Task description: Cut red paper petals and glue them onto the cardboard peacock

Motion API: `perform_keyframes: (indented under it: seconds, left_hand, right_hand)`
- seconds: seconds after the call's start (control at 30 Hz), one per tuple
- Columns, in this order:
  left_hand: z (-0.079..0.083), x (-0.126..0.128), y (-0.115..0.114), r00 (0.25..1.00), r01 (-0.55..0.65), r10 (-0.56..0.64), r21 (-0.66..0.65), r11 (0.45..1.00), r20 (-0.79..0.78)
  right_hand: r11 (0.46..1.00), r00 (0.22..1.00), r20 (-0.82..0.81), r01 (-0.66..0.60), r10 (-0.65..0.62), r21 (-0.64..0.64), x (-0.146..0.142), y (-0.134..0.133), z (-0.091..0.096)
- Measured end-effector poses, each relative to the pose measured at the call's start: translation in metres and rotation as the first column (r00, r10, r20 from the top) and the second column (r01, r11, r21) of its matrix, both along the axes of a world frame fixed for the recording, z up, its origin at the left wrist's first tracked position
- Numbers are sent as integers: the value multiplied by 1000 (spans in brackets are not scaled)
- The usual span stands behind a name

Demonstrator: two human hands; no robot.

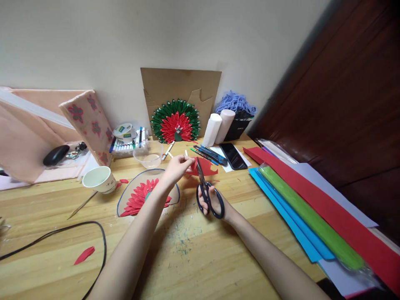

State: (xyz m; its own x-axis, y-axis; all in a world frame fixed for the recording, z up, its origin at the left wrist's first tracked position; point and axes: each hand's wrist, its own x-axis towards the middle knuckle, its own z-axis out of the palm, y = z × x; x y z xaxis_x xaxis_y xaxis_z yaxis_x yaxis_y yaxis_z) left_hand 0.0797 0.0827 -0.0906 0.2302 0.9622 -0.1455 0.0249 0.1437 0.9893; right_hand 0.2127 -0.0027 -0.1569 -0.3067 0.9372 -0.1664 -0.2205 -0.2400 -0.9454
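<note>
My left hand (178, 167) pinches a small piece of red paper (193, 166) between thumb and fingertips. In my right hand (215, 202) is a pair of scissors (203, 187) with dark handles, fingers through the loops. Its blades point up and away, against the red paper at my left fingertips. Another red sheet (210, 167) with a cut edge lies just behind the blades. Beneath my left forearm rests a fan-shaped card (129, 189) with a dark blue rim, bearing layered red petals (137, 198); my arm covers part of it.
A finished-looking green and red petal fan (176, 121) leans on a cardboard sheet (178, 81). A paper cup (99, 180), clear bowl (148, 155), pens (209, 155) and phone (233, 156) stand around. Coloured sheets (312, 208) lie right; a black cable (101, 237) and loose red petal (84, 255) left.
</note>
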Motion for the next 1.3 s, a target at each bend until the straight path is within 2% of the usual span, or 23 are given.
perform_keyframes:
  seconds: [0.33, 0.47, 0.6, 0.83, 0.93, 1.1, 1.13, 1.2, 1.23, 1.3]
  left_hand:
    - [-1, -1, -1, 998, 52, -51, 22, 998, -26]
    - [0, -1, -1, 999, 42, -41, 22, 999, -27]
    - [0, -1, -1, 999, 31, -31, 17, 999, -22]
    - [-1, 0, 2, 999, 23, -22, -43, 999, 24]
    - [-1, -1, 2, 999, 22, -19, -55, 998, 48]
    - [1, -6, 1, 998, 34, -32, -30, 999, 60]
    - [2, -7, 1, 998, 40, -38, -25, 999, 57]
    - [3, -8, 0, 998, 63, -63, 4, 998, 17]
    - [3, -9, 0, 996, 91, -90, 29, 995, -23]
    - [2, -10, -2, 974, 196, -184, 86, 977, -130]
  right_hand:
    - [999, 1000, 2, 17, -16, -49, 1, 0, 10]
    - [998, 998, 42, 46, -44, -41, 0, 1, 9]
    - [998, 991, 112, 66, -67, 20, 0, 2, 6]
    - [994, 990, 90, 106, -106, 2, 1, 3, 3]
    - [998, 997, 47, 61, -61, -8, 3, 3, 2]
    - [990, 990, -76, -127, 122, -60, 5, 6, 8]
    - [993, 991, -87, -106, 102, -46, 5, 6, 10]
    - [997, 997, -52, 65, -63, 40, 5, 8, 14]
    - [977, 983, -9, 185, -186, 106, 6, 8, 16]
    - [890, 905, 94, 381, -414, 249, 9, 9, 19]
